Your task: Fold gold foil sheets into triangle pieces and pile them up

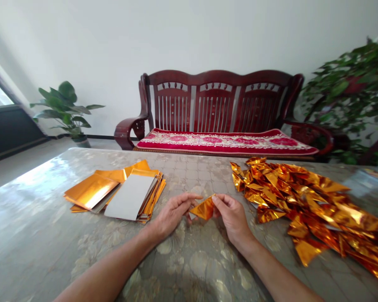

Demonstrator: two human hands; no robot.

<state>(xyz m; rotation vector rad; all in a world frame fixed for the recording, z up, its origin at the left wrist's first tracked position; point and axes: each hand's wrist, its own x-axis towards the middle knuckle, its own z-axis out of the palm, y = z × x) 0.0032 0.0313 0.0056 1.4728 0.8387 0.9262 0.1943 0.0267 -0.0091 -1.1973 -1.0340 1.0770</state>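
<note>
Between my hands, just above the table's middle, is a piece of gold foil paper [204, 209] folded into a pointed, roughly triangular shape. My right hand [232, 216] pinches its upper right corner between thumb and fingers. At the left corner, my left hand [175, 212] has its fingers curled against the paper, where a bit of pale underside shows; some fingertips are hidden behind it. Left of my hands lies a stack of flat gold foil sheets [91, 191], with a grey-backed sheet [129, 197] on top. On the right spreads a heap of folded gold foil pieces [302, 188].
The table [189, 277] has a glossy patterned cover. Behind it stands a dark red wooden bench [214, 107] with a red floral cushion [227, 142]. A potted plant [71, 111] is at the left, a leafy plant [349, 92] at the right. Clear plastic [370, 182] lies by the heap.
</note>
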